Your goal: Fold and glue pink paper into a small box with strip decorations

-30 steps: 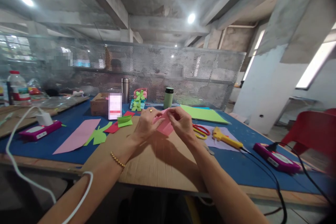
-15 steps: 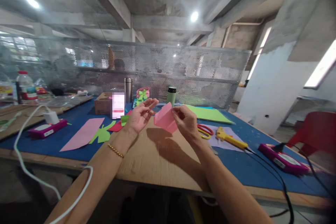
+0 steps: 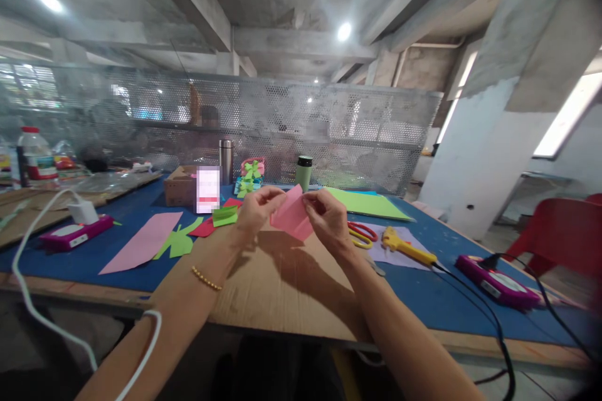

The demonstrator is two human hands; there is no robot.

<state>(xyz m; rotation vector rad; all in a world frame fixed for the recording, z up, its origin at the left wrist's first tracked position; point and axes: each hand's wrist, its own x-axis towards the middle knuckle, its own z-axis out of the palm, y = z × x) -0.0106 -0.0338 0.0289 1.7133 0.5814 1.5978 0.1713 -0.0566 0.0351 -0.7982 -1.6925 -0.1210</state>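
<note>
Again, left hand (image 3: 254, 210) joins right hand (image 3: 330, 216), both pinching the pink paper (image 3: 292, 216), steadying it inside the worktop's (image 3: 414, 304) front edge

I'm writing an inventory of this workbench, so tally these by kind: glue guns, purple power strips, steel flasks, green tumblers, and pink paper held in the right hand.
Yellow glue gun: 1
Purple power strips: 2
Steel flask: 1
Green tumbler: 1
Pink paper in the right hand: 1
Total: 6
</note>
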